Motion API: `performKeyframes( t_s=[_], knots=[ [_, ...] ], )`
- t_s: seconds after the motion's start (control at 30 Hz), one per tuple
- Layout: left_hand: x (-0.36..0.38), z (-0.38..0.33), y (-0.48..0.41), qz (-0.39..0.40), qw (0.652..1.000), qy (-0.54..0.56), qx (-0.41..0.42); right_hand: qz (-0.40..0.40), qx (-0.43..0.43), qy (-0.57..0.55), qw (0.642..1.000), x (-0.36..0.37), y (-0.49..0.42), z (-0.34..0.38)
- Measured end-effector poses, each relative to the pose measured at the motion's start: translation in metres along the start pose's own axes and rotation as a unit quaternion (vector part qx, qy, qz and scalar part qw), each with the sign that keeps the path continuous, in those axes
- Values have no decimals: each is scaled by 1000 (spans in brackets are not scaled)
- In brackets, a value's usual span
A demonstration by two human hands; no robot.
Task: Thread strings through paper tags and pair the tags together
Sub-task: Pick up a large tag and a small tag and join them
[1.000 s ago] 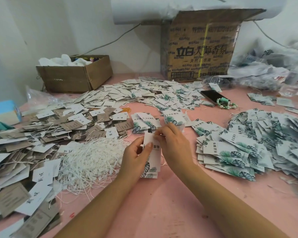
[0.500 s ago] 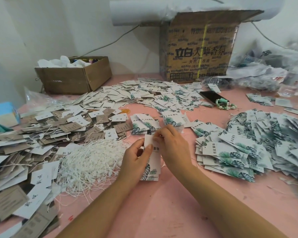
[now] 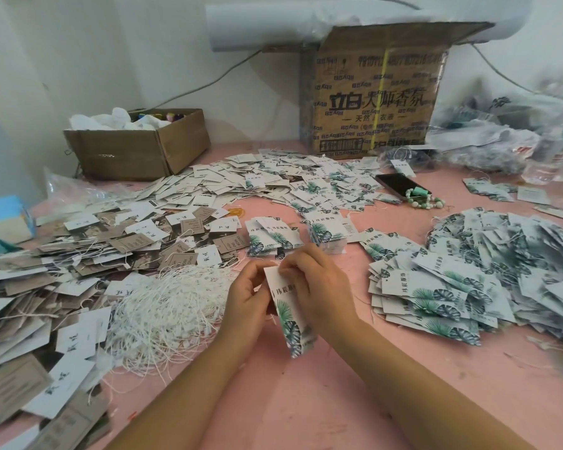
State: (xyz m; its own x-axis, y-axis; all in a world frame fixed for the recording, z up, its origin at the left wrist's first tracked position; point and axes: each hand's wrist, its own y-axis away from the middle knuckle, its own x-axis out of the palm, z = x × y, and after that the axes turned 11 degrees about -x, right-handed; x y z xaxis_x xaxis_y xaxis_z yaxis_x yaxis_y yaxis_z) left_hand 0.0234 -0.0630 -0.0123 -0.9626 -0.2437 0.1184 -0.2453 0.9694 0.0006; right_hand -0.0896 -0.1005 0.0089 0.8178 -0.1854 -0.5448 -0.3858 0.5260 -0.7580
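Pinching a leaf-print tag (image 3: 288, 319) at its top, fingers of left hand (image 3: 246, 300) and right hand (image 3: 319, 287) seem mid-threading; many white strings (image 3: 169, 306) and stacked tags (image 3: 325, 228) await.

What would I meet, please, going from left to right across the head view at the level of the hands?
Pile of brown and white tags → heap of white strings → left hand → held leaf-print tag → right hand → pile of leaf-print tags.
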Motion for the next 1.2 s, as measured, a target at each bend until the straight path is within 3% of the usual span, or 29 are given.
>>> performKeyframes(
  t_s=[0.37, 0.57, 0.77, 1.0, 1.2],
  knots=[
    [1, 1, -1, 24, 999, -19, -21, 9, -4, -22, 1000, 1, 4, 1],
    [-1, 5, -3, 12, 999, -44, -10, 76, 75, -115, 988, 5, 1, -4],
    [-2, 7, -6, -21, 996, -90, 1, 85, 147, -212, 962, 5, -3, -13],
    [-5, 0, -9, -95, 990, 60, -80, 67, 162, -266, 948, 4, -3, -17],
    [-8, -8, -15, -75, 967, 223, -95, 106, 141, -168, 970, 4, -2, -23]
  ],
)
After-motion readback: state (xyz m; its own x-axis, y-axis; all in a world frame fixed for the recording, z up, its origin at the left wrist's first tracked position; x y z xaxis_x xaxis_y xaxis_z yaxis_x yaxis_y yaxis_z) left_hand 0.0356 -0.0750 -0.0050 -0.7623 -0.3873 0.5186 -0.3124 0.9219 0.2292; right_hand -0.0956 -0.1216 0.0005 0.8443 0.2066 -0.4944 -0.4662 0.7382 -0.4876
